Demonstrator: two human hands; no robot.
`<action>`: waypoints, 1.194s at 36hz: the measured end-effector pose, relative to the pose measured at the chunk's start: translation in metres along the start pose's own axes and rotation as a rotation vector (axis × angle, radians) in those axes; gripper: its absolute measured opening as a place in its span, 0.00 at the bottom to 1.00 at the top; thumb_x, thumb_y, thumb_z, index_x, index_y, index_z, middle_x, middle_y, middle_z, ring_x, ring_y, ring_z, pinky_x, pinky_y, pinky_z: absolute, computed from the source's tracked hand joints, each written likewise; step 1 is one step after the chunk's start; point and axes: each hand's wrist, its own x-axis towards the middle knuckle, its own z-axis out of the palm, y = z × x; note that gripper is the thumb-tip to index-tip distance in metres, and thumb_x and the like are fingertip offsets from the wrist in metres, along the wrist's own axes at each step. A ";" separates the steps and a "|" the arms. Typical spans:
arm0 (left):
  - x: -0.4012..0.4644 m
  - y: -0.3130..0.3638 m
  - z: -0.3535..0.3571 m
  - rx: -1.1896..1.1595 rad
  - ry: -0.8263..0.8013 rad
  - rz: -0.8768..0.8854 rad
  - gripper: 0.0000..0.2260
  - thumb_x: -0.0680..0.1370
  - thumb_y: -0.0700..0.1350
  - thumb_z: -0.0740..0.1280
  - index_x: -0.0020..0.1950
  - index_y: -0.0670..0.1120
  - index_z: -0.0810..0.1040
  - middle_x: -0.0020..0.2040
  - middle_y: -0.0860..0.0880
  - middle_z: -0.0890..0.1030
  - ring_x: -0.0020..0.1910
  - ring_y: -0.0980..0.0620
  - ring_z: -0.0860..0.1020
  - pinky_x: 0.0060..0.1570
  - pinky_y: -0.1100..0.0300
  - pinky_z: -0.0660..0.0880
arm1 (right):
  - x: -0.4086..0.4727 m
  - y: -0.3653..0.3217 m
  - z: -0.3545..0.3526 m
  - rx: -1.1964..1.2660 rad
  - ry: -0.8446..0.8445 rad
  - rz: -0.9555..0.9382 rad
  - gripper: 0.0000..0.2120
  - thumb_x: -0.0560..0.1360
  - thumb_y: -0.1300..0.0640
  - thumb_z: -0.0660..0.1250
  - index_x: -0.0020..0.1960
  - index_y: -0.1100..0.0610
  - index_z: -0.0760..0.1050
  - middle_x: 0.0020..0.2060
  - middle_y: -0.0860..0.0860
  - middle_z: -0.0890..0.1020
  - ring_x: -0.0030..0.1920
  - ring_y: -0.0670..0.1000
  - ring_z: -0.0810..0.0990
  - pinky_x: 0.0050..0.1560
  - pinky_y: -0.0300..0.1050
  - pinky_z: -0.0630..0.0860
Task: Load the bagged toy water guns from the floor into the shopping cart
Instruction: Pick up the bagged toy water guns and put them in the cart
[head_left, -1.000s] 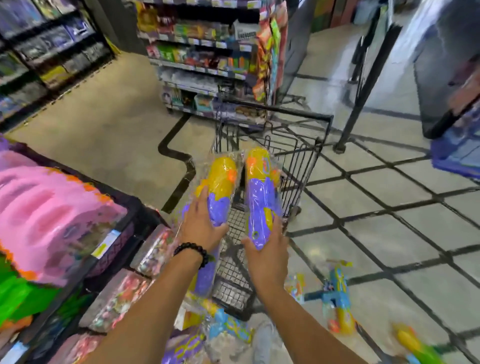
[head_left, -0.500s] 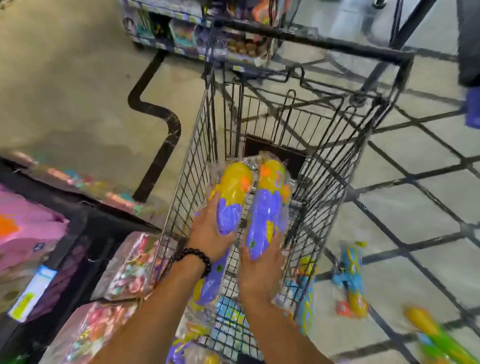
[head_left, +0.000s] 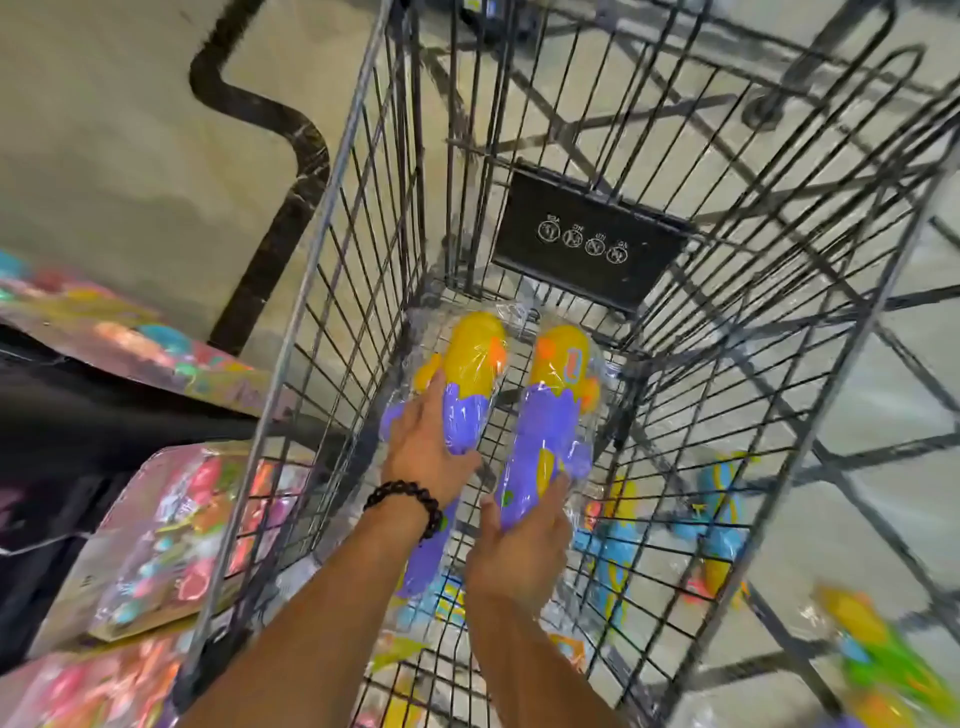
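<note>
Two bagged purple-and-yellow water guns lie side by side low inside the wire shopping cart (head_left: 332, 218). My left hand (head_left: 431, 447), with a black bead bracelet at the wrist, grips the left gun (head_left: 467, 374) around its middle. My right hand (head_left: 519, 551) holds the rear end of the right gun (head_left: 550, 415). Both guns are near the cart's floor; whether they rest on it I cannot tell. More bagged guns lie on the floor outside: a blue one (head_left: 722, 525) seen through the cart's right wall and a green-and-yellow one (head_left: 883, 660) at the lower right.
A black placard (head_left: 587, 239) hangs on the cart's far wall. Low shelves with pink packaged toys (head_left: 171, 530) stand close on the left of the cart. Tiled floor with dark lines spreads to the right; a black curved line (head_left: 280, 150) runs on the floor at the left.
Both hands have gone deeper into the cart with the two guns, from above its rim to near its floor. My view has tilted down and closer.
</note>
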 end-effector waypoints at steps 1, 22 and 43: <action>0.003 -0.004 0.004 -0.006 0.002 -0.005 0.50 0.72 0.48 0.76 0.83 0.62 0.44 0.78 0.48 0.64 0.76 0.44 0.63 0.72 0.47 0.66 | 0.000 0.002 0.006 -0.020 0.001 -0.009 0.42 0.79 0.43 0.69 0.83 0.42 0.46 0.72 0.57 0.69 0.67 0.64 0.73 0.55 0.60 0.76; 0.048 -0.066 0.048 0.224 0.126 0.046 0.48 0.72 0.56 0.75 0.83 0.60 0.47 0.78 0.47 0.64 0.72 0.40 0.65 0.65 0.43 0.70 | 0.019 0.017 0.095 -0.046 0.006 -0.063 0.46 0.75 0.45 0.73 0.79 0.33 0.43 0.75 0.54 0.64 0.71 0.62 0.69 0.63 0.65 0.75; 0.013 -0.077 0.000 -0.128 0.076 0.135 0.41 0.75 0.56 0.76 0.80 0.66 0.55 0.78 0.58 0.64 0.76 0.50 0.66 0.71 0.46 0.70 | -0.005 -0.003 0.055 0.074 -0.100 -0.179 0.43 0.77 0.39 0.70 0.82 0.40 0.46 0.80 0.52 0.59 0.78 0.58 0.63 0.67 0.64 0.73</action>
